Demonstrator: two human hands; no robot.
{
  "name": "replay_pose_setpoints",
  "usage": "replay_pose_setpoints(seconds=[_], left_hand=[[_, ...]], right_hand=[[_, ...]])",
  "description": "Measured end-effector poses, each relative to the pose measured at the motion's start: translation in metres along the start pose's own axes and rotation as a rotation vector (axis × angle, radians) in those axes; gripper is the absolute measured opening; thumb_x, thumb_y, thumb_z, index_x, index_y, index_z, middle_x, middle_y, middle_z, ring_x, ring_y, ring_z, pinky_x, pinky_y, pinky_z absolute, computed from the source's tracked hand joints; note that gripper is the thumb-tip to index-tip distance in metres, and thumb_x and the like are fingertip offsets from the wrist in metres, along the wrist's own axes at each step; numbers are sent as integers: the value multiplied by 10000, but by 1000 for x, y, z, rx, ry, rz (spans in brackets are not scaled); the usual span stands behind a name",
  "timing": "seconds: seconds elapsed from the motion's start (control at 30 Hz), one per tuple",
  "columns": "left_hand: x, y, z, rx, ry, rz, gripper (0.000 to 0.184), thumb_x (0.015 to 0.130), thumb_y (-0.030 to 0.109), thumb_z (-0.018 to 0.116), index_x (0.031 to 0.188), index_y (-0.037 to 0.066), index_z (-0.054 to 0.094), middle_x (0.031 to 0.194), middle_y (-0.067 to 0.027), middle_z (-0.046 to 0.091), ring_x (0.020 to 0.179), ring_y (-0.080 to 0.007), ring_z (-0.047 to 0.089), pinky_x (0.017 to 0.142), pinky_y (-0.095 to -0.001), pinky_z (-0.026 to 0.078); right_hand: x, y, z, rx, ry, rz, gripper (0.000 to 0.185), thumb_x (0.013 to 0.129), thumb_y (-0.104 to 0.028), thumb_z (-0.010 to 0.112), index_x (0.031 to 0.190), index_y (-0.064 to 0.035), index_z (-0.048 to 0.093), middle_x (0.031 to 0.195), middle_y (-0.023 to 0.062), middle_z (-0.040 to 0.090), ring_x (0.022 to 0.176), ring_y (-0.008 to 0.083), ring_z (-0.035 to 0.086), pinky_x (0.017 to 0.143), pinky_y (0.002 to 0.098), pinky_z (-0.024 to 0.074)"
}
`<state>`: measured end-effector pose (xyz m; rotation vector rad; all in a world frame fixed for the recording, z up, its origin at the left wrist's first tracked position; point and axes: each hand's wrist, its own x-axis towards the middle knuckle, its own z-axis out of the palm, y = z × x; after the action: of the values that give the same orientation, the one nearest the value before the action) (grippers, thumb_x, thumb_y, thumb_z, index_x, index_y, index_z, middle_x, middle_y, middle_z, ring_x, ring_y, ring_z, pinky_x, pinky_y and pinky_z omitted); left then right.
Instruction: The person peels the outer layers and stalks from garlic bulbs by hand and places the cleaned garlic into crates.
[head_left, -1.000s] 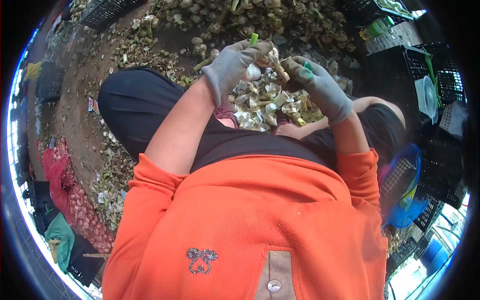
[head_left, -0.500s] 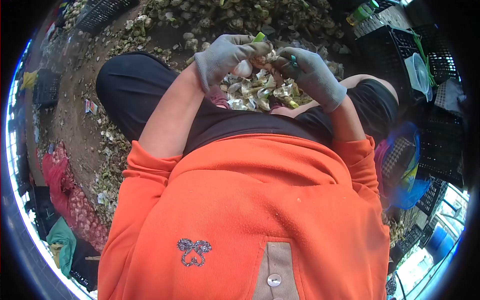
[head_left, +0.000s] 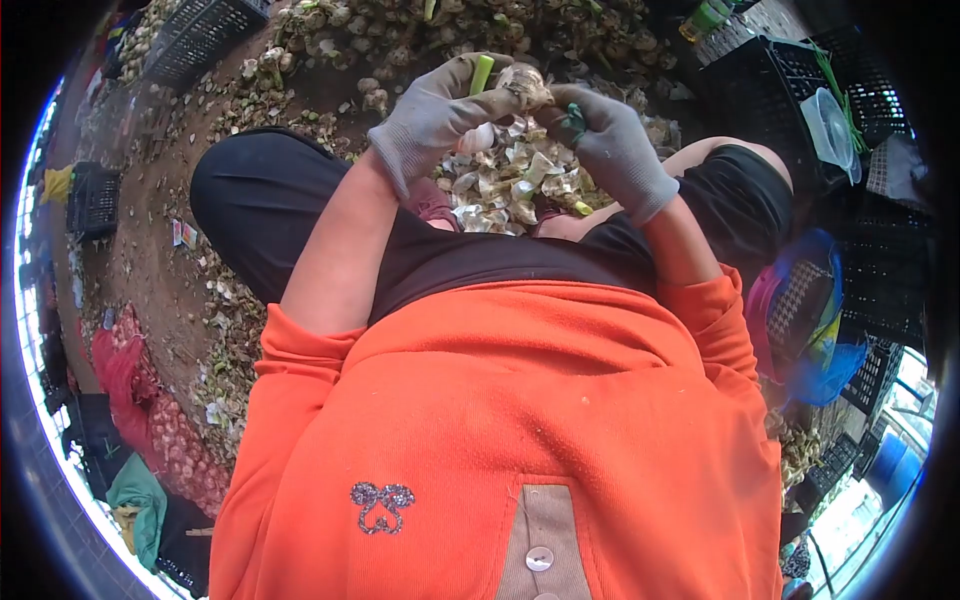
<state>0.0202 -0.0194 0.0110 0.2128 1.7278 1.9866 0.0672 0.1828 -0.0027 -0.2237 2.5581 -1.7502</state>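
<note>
Between my two gloved hands is a garlic bulb [head_left: 524, 84] with dry, brownish skin. My left hand [head_left: 440, 115], in a grey glove, has its fingers closed round the bulb's left side, and a green stem [head_left: 482, 74] sticks up by them. A white, cleaned bulb [head_left: 476, 138] shows just below the same hand. The closed fingers of my right hand [head_left: 608, 135], also gloved, touch the bulb's right side, with a bit of green material [head_left: 575, 122] at the fingers. Loose garlic peels [head_left: 505, 180] cover the ground between my feet.
A heap of unpeeled garlic [head_left: 420, 35] lies beyond my hands. At the right stand black crates [head_left: 745, 95] with a clear plastic container [head_left: 830, 125]. A red net sack of bulbs [head_left: 185, 450] is at the lower left, and another black crate [head_left: 205, 40] at the upper left.
The held bulb has turned from a downward slant, and its root end now faces up more. Both hands sit slightly higher in view and stay at the bulb.
</note>
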Motion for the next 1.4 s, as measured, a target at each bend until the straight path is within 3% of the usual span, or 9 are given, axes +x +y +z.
replay_pose_setpoints(seconds=[0.13, 0.33, 0.53, 0.9, 1.07, 1.23, 1.27, 1.33, 1.4], left_hand=[[3, -3, -6, 141, -1, -51, 320, 884, 264, 751, 1113, 64, 650, 828, 62, 592, 651, 10, 526, 519, -165, 388], [1, -5, -22, 33, -161, -135, 269, 896, 182, 723, 1118, 50, 649, 824, 51, 620, 550, 12, 479, 466, -169, 332], [3, -10, -24, 140, -270, -160, 563, 826, -16, 722, 1350, 89, 546, 1096, -20, 666, 999, -104, 628, 859, -252, 523], [22, -30, -3, 623, -50, -33, 440, 840, 111, 761, 1239, 46, 588, 989, -28, 666, 822, -90, 648, 699, -210, 535], [20, -17, -22, 32, -258, -247, 374, 828, 137, 773, 1160, 52, 624, 932, 8, 667, 786, -68, 628, 631, -181, 475], [5, -10, -16, -282, -294, -223, 408, 852, 213, 729, 1211, 54, 621, 1030, -24, 674, 895, -112, 658, 752, -239, 536], [4, -5, -17, -345, -301, -221, 413, 858, 226, 723, 1218, 53, 620, 1045, -32, 674, 906, -121, 664, 764, -245, 545], [10, -26, -27, -262, -201, -150, 416, 888, 297, 690, 1215, 50, 617, 1058, -46, 678, 929, -133, 672, 792, -257, 563], [17, -40, -35, -232, -206, -57, 420, 904, 316, 672, 1218, 43, 611, 1063, -55, 677, 933, -144, 677, 792, -265, 573]], right_hand=[[7, 8, -3, -565, 130, -316, 297, 905, -185, 661, 1183, -79, 665, 961, 118, 708, 840, 215, 663, 788, 307, 511], [3, 9, -3, 150, -80, 131, 248, 937, -223, 642, 1108, -55, 705, 911, 59, 708, 797, 163, 641, 747, 282, 509], [6, 18, -15, 617, -206, 540, 293, 953, -250, 641, 1119, -13, 684, 964, 53, 705, 883, 141, 673, 713, 244, 497], [5, 30, -6, 96, -162, 257, 218, 927, -181, 622, 1006, 5, 704, 829, 42, 684, 760, 96, 578, 714, 261, 465], [11, 59, -27, 139, -16, 200, 205, 919, -203, 631, 1013, -34, 700, 812, 97, 688, 707, 121, 568, 677, 267, 465], [10, 65, -33, -538, -6, 161, 330, 903, -226, 601, 1202, -92, 641, 962, 233, 682, 917, 399, 651, 800, 450, 514], [5, 59, -29, -584, -56, 177, 365, 915, -217, 577, 1262, -107, 599, 946, 223, 685, 903, 388, 657, 804, 442, 516], [5, 69, -22, -576, 43, -216, 346, 938, -218, 552, 1264, -106, 589, 876, 212, 681, 886, 386, 657, 803, 446, 513], [6, 55, -23, -481, -8, -72, 300, 934, -231, 588, 1196, -88, 611, 945, 194, 675, 902, 375, 652, 799, 442, 514]])
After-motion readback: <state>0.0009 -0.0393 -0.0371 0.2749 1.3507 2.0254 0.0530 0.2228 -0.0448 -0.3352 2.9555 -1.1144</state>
